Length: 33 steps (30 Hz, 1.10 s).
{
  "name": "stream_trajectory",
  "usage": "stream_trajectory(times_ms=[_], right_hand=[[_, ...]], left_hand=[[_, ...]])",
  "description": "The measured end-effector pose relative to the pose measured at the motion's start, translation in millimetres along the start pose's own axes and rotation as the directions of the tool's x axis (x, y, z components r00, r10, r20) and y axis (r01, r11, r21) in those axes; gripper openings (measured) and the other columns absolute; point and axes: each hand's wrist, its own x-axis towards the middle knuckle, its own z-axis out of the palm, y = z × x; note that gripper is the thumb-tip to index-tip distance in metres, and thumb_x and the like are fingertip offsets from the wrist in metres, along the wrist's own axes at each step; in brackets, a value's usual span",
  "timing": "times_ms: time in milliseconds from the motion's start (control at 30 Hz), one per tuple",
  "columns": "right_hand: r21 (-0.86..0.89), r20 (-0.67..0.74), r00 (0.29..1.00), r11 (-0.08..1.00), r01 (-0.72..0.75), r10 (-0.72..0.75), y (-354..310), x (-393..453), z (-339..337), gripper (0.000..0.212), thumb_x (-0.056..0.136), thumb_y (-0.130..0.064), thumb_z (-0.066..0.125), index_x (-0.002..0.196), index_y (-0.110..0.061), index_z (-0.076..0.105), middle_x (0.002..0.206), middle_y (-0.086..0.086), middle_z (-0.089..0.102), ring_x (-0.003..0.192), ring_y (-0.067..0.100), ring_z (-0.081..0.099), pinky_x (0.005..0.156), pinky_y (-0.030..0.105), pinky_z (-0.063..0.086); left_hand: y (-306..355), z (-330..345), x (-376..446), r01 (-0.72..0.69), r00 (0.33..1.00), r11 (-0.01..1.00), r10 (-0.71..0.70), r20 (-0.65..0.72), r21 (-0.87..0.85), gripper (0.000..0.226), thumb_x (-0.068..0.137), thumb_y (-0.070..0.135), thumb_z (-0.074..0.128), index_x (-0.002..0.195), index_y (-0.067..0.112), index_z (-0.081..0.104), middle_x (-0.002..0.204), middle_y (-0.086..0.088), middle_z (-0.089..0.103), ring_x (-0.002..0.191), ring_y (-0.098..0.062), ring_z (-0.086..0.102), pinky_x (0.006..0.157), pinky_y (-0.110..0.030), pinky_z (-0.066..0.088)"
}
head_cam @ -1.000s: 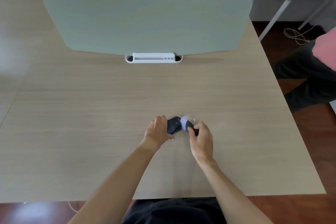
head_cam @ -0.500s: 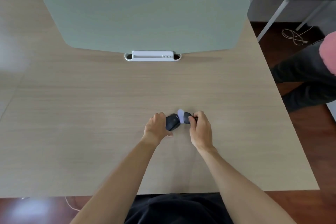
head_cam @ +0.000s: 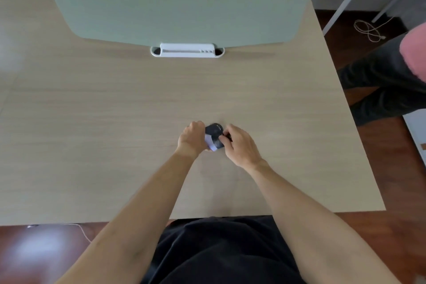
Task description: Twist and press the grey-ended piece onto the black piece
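Centrally, both hands meet over the table (head_cam: 115, 134), close together on one small dark object (head_cam: 214, 132) with a pale lilac part at its near end. Left hand (head_cam: 192, 137): fingers curled round the object's left side, gripping. Right hand (head_cam: 239, 145): thumb and fingertips pinch its right edge. Whether the object rests on the table or sits just above it cannot be told. Green divider (head_cam: 175, 2) stands in a white foot (head_cam: 186, 50) well beyond. Another person's dark-trousered legs (head_cam: 380, 85) at right.
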Motion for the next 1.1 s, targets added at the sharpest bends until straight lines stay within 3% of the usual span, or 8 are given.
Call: stream_trajectory(times_ms=[67,200,333,400,600,767,933,1100], right_hand=[[-0.07,-0.012,0.997,0.995,-0.074,0.074,5,-2,5,0.014,0.095,-0.018,0.058,0.087,-0.008,0.053,0.084,0.011,0.063,0.079,0.035,0.057,0.069,0.041,0.043],[0.036,-0.3,0.919,0.966,-0.256,0.255,9,-3,5,0.015,0.098,-0.016,0.056,0.086,-0.01,0.053,0.077,0.002,0.06,0.072,0.033,0.059,0.071,0.04,0.043],[0.136,-0.135,0.989,0.99,-0.04,0.058,-7,-4,9,0.016,0.095,-0.02,0.061,0.083,-0.011,0.054,0.074,-0.005,0.055,0.069,0.019,0.052,0.062,0.034,0.042],[0.161,-0.069,0.995,0.985,-0.063,0.075,-13,2,13,0.018,0.091,-0.02,0.064,0.08,-0.011,0.054,0.072,-0.005,0.053,0.069,0.018,0.05,0.062,0.033,0.041],[0.078,-0.272,0.942,0.98,-0.181,0.196,-16,21,3,0.012,0.09,-0.014,0.059,0.081,-0.008,0.055,0.076,0.002,0.056,0.069,0.025,0.053,0.064,0.038,0.044],[0.227,0.084,0.993,0.969,-0.099,0.081,-29,26,2,0.017,0.086,-0.021,0.068,0.075,-0.014,0.056,0.07,-0.004,0.058,0.067,0.016,0.053,0.062,0.03,0.042],[0.04,-0.164,0.961,0.975,-0.22,0.224,-5,28,-4,0.016,0.087,-0.018,0.065,0.078,-0.011,0.054,0.078,0.005,0.061,0.072,0.026,0.055,0.065,0.039,0.046],[0.26,-0.118,0.975,0.953,-0.154,0.19,-7,18,-7,0.017,0.088,-0.02,0.064,0.075,-0.013,0.056,0.07,-0.002,0.057,0.067,0.014,0.053,0.062,0.03,0.043]], left_hand=[[-1,2,-2,-0.014,1.0,1.0,0.014,-0.004,0.012,0.056,0.062,0.036,0.086,0.091,0.007,0.048,0.092,-0.008,0.052,0.096,-0.032,0.059,0.069,-0.034,0.045],[-13,10,-7,-0.046,0.998,0.999,0.047,-0.039,0.025,0.063,0.068,0.04,0.083,0.108,0.003,0.051,0.108,-0.012,0.057,0.101,-0.032,0.059,0.074,-0.035,0.045],[-21,20,-11,-0.08,0.991,0.996,0.075,-0.107,-0.049,0.06,0.069,0.042,0.082,0.104,0.003,0.052,0.104,-0.012,0.058,0.094,-0.032,0.06,0.077,-0.039,0.05],[-22,21,-11,-0.074,0.99,0.995,0.065,-0.125,-0.072,0.059,0.069,0.043,0.082,0.101,0.003,0.053,0.1,-0.011,0.058,0.091,-0.031,0.061,0.074,-0.039,0.05],[-23,17,-13,-0.045,0.995,0.995,0.037,-0.09,-0.087,0.062,0.063,0.039,0.086,0.102,0.004,0.052,0.1,-0.009,0.056,0.09,-0.031,0.058,0.075,-0.039,0.048],[-27,20,-10,-0.031,0.996,0.981,0.014,-0.091,-0.192,0.056,0.057,0.034,0.089,0.094,0.006,0.057,0.094,-0.005,0.058,0.084,-0.027,0.061,0.07,-0.038,0.052],[-26,18,-11,-0.016,0.996,0.989,0.003,-0.093,-0.147,0.064,0.057,0.038,0.088,0.103,0.007,0.055,0.1,-0.006,0.056,0.088,-0.027,0.058,0.074,-0.039,0.05],[-30,25,-10,-0.036,0.995,0.988,0.02,-0.101,-0.151,0.064,0.061,0.036,0.088,0.108,0.008,0.055,0.104,-0.006,0.055,0.091,-0.026,0.056,0.075,-0.036,0.05]])
